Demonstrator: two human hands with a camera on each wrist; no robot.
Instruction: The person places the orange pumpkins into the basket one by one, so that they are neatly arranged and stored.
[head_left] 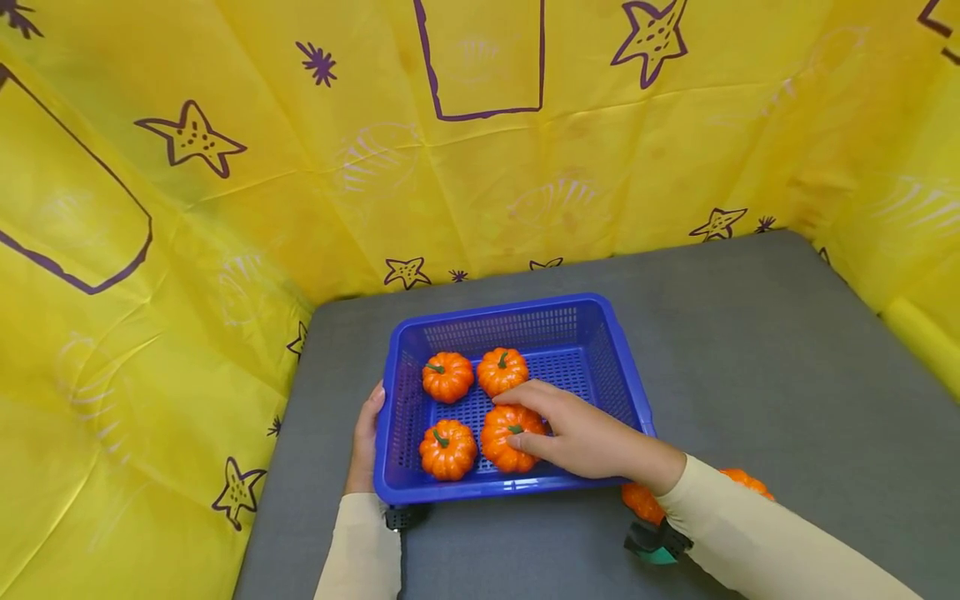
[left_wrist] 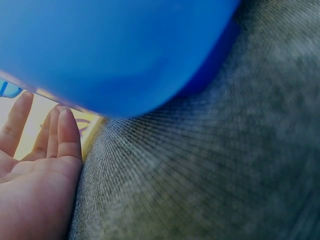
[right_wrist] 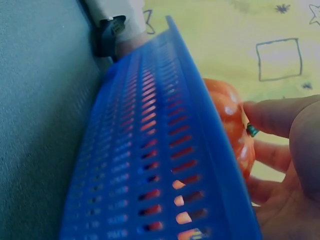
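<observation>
A blue slotted plastic basket (head_left: 510, 488) stands on the grey tabletop with several small orange pumpkins inside. My right hand (head_left: 581, 433) reaches over its near right side and grips the front right pumpkin (head_left: 498, 442), thumb near the green stem. In the right wrist view that pumpkin (right_wrist: 227, 107) shows above the rim between thumb and fingers. Other pumpkins sit at the front left (head_left: 447, 450), back left (head_left: 447, 377) and back right (head_left: 502, 372). At the basket's left side my left hand (head_left: 365, 437) touches the outer wall, its fingers (left_wrist: 69, 132) fairly straight.
Right of the basket, partly hidden by my right forearm, are a pumpkin (head_left: 640, 502) and another orange piece (head_left: 748, 481) behind the sleeve. Yellow cloth (head_left: 480, 192) with purple drawings hangs around the grey table (head_left: 735, 350).
</observation>
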